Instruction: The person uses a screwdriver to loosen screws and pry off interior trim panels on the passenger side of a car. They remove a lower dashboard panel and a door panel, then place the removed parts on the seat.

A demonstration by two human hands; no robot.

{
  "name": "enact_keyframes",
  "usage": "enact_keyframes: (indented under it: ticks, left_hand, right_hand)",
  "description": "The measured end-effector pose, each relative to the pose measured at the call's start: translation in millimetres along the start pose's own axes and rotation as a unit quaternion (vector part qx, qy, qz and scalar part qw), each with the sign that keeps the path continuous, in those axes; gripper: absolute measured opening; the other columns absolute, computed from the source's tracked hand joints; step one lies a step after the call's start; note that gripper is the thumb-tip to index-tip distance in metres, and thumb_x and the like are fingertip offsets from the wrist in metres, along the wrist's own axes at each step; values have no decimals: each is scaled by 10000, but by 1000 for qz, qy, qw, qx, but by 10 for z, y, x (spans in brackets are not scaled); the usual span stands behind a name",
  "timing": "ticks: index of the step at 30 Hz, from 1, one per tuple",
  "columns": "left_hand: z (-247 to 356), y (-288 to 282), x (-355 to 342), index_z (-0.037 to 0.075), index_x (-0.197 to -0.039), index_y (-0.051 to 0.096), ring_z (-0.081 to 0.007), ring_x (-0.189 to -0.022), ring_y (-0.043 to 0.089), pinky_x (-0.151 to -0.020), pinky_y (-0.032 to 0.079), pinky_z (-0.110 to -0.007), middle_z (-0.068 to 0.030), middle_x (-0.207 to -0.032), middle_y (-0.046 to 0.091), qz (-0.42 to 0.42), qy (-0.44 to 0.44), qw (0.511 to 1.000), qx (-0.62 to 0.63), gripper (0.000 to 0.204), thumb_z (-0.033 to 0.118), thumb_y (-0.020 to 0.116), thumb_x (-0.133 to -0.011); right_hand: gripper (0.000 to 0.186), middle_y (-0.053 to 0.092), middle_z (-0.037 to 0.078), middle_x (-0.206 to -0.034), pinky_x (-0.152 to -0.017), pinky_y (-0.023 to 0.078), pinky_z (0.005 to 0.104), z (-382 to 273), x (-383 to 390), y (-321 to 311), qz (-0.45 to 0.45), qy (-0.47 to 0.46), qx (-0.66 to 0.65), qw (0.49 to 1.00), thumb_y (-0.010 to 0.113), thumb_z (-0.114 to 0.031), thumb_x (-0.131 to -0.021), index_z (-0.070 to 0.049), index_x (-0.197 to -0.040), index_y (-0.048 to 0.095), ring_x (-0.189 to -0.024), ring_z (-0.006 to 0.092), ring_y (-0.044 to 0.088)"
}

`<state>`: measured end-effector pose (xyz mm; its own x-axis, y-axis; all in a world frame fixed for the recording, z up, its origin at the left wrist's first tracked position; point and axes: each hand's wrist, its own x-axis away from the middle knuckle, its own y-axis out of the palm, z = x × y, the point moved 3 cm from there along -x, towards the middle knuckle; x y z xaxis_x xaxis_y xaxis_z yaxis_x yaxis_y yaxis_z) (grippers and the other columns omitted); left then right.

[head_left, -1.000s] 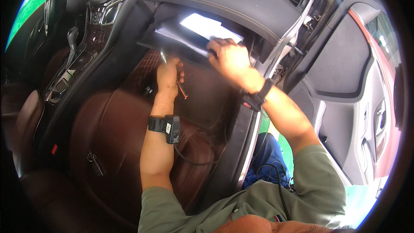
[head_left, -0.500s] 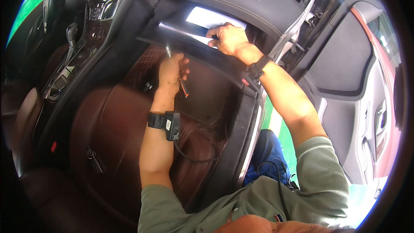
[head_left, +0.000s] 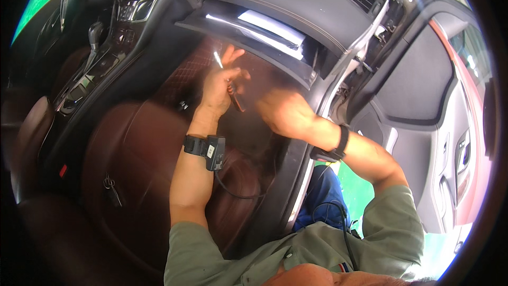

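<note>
In my left hand (head_left: 218, 87) is a screwdriver with a black and orange handle (head_left: 236, 100) and a bright metal shaft (head_left: 217, 59); some fingers are stretched out, while others curl round the handle. This hand is just below the lid (head_left: 254, 47) of a glove box under the dashboard. The lid is part-way open. White papers (head_left: 272, 27) show inside the box. My right hand (head_left: 288, 114) is in the air below the lid's right end, above the footwell and apart from the papers. Motion smears its fingers, and whether they hold anything is hidden.
A brown leather seat (head_left: 143, 153) lies below, with keys (head_left: 112, 190) on it. The centre console with a gear lever (head_left: 95, 37) stands at left. At right, the car door (head_left: 418, 85) is open. A cable (head_left: 238, 195) runs from my left wrist device.
My right hand has left the papers in the glove box and come down toward me. The lid has swung up somewhat. My left hand, with the screwdriver, has shifted slightly right.
</note>
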<state>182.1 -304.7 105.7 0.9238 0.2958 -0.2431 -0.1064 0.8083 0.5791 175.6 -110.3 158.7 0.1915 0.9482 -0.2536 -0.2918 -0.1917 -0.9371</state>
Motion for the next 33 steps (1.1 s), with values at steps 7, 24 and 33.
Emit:
enact_keyframes:
  ticks: [7, 24, 33]
  left_hand:
    - [101, 50, 55, 13, -1564, 388, -150, -804, 665, -521, 443, -230, -93, -1491, 551, 23, 4, 1000, -8, 690, 22, 480, -880]
    - [-16, -342, -105, 8, -956, 719, -151, -629, 539, -543, 387, -284, -29, -786, 624, 241, -29, 969, 37, 168, 146, 650, -890]
    - [-110, -1002, -321, -140, -1204, 609, -181, -801, 507, -642, 448, -271, -113, -944, 590, 70, -100, 987, 105, 314, 26, 593, -939]
  right_hand:
    - [337, 664, 108, -1253, -985, 528, 364, 822, -460, 219, 101, 33, 217, 970, 582, -142, -887, -51, -1200, 668, -1207, 270, 597]
    - [167, 692, 171, -861, -780, 526, 515, 11, 1514, 916, -53, 236, -233, 942, 635, -207, -911, -61, -962, 698, -862, 408, 660]
    - [128, 724, 163, -888, -745, 570, 455, -293, 3118, 706, -22, 342, -326, 881, 640, -145, -936, -50, -973, 719, -834, 385, 691]
